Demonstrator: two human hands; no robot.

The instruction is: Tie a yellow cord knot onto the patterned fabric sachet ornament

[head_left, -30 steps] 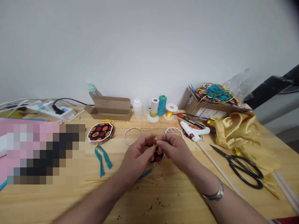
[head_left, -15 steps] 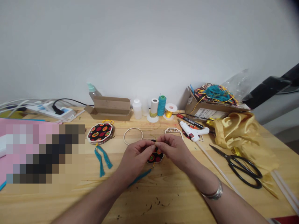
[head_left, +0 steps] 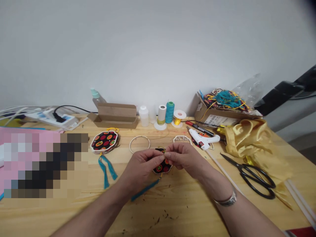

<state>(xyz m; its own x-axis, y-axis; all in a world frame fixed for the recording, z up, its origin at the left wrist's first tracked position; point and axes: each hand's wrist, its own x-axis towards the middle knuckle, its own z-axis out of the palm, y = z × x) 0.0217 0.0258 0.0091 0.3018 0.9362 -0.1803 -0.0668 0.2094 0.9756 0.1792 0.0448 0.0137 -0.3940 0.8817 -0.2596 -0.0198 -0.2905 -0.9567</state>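
Observation:
My left hand [head_left: 148, 161] and my right hand [head_left: 184, 158] meet fingertip to fingertip, each pinching a thin yellow cord that mostly hides between the fingers. Just beneath them is a black pendant with a red and orange floral print [head_left: 162, 168], partly covered by my hands. A teal tassel [head_left: 145, 190] hangs from its lower edge and trails left over the tabletop. Farther left lies a stack of similar pendants with pale rims [head_left: 104, 141], with teal tassels [head_left: 108, 171] toward me.
Behind my hands are a wooden ring [head_left: 139, 144], a white bottle [head_left: 144, 116], a teal thread spool [head_left: 170, 112] and a yellow cord spool [head_left: 179, 118]. To the right are a glue gun [head_left: 203, 139], black scissors [head_left: 254, 176], gold cloth [head_left: 256, 138] and a filled cardboard box [head_left: 222, 117].
My fingertips stay together and have shifted only slightly. More of the floral pendant and its tassel shows between my hands. The whole view has moved a little.

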